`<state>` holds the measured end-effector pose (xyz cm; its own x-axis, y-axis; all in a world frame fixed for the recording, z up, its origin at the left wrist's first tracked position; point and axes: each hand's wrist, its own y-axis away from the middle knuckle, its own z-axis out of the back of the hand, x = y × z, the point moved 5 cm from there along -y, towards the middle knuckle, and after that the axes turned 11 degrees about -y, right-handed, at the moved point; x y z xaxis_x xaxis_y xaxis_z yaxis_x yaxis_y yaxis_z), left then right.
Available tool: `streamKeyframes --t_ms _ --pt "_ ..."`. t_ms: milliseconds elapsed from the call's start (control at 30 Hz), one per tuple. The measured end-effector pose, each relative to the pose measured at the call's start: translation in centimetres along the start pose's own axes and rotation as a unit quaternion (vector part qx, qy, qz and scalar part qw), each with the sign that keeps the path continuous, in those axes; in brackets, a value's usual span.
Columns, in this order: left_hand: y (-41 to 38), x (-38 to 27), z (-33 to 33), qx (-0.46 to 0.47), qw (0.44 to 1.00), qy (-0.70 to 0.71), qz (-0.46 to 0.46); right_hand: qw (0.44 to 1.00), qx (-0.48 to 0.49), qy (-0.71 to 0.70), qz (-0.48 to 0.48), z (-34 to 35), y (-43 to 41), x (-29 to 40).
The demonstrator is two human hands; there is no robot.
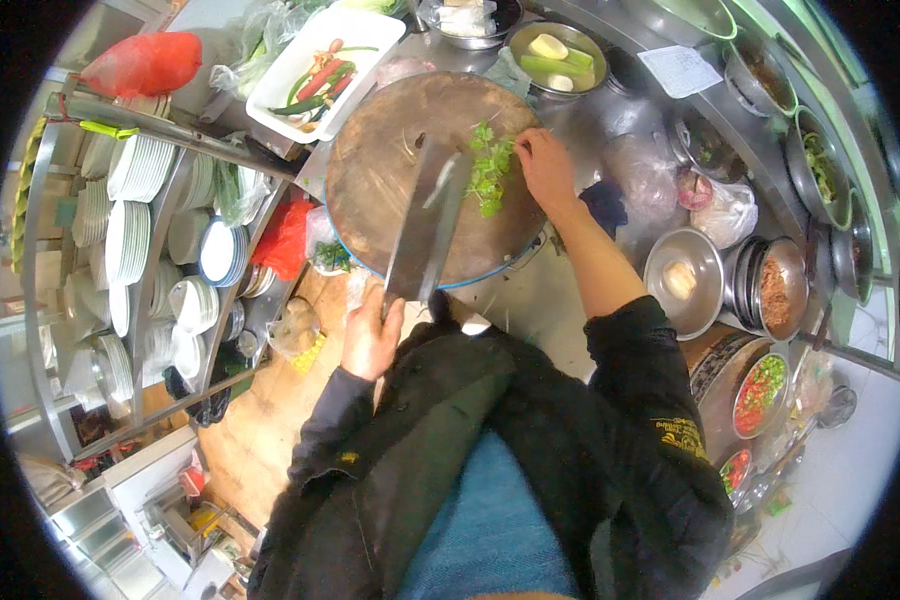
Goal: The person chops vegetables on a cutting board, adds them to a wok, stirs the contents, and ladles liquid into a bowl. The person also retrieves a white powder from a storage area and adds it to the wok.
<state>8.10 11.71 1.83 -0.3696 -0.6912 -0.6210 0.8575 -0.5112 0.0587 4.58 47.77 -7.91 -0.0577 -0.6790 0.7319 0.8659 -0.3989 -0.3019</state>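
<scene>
A round wooden chopping block (pixel 375 180) with a blue band stands before me. My left hand (pixel 373 334) is closed around the handle of a broad cleaver (pixel 427 217), whose blade extends over the block, its far end near the middle. Right of the blade lies a small pile of leafy green herbs (pixel 489 169), perhaps cilantro. My right hand (pixel 544 161) is at the block's right edge, its fingertips by the herb stems; whether they pinch a stem is unclear.
A white tray (pixel 270 97) of chillies stands at the upper left, beside a bowl (pixel 521 45) of cut vegetables. Plate stacks (pixel 127 240) fill the left rack. Steel bowls (pixel 664 300) and plastic bags (pixel 641 176) line the right.
</scene>
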Motion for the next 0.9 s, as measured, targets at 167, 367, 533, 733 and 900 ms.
streamKeyframes --t_ms 167,367,533,733,900 --pt "3.0 4.6 0.3 0.012 0.981 0.065 0.184 0.988 -0.032 0.022 0.151 -2.0 2.3 5.7" --pt "4.7 5.8 -0.2 0.021 0.976 0.083 0.200 0.992 0.050 0.011 0.116 -2.8 6.5 4.8" --pt "3.3 2.6 0.6 0.001 0.998 0.022 0.066 0.988 0.060 -0.067 0.126 -0.9 9.6 6.9" --pt "1.5 0.7 -0.1 0.025 0.992 -0.107 -0.055 0.990 0.031 -0.103 0.091 0.0 9.9 7.4" --pt "0.3 1.4 -1.5 0.073 0.983 -0.155 -0.071 0.990 0.023 -0.010 0.136 -0.2 10.1 7.6"
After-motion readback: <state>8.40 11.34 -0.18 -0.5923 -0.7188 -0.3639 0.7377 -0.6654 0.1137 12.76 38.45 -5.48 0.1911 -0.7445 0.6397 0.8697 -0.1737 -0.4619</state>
